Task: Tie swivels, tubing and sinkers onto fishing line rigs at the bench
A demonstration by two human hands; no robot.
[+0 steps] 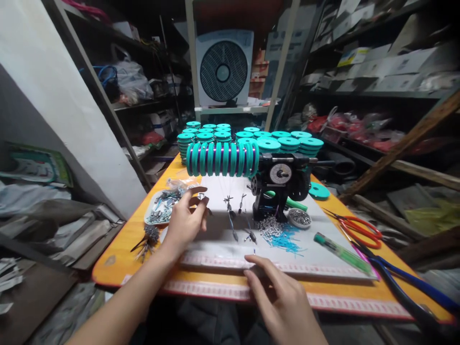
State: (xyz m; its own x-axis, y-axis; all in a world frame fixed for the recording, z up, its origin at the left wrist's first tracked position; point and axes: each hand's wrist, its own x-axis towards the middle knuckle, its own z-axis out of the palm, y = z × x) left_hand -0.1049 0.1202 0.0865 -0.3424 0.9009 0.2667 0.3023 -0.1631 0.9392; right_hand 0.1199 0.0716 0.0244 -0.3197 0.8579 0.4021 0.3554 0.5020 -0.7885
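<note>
My left hand [189, 215] hovers over the left part of the white board [215, 239], fingers bent and apart. A small dark metal piece [201, 195] shows by its fingertips; I cannot tell whether they touch it. Low at the board's front edge is my right hand [278, 292], thumb and forefinger apart, near a tiny blue-tipped piece [254, 251]. Between and beyond the hands lie dark weighted fishing rigs [230, 215], with thin lines running up toward a row of teal spools [219, 159]. These spools sit on a black winding machine [280, 177] with a dial.
A tray of small metal parts [163, 208] stands left. Silver beads [269, 227], blue tube pieces [287, 241] and a round dish [300, 218] lie right. Orange scissors [362, 230], blue-handled pliers [406, 278] and a green tube [341, 254] lie farther right. Stacked teal spools [266, 143] stand behind.
</note>
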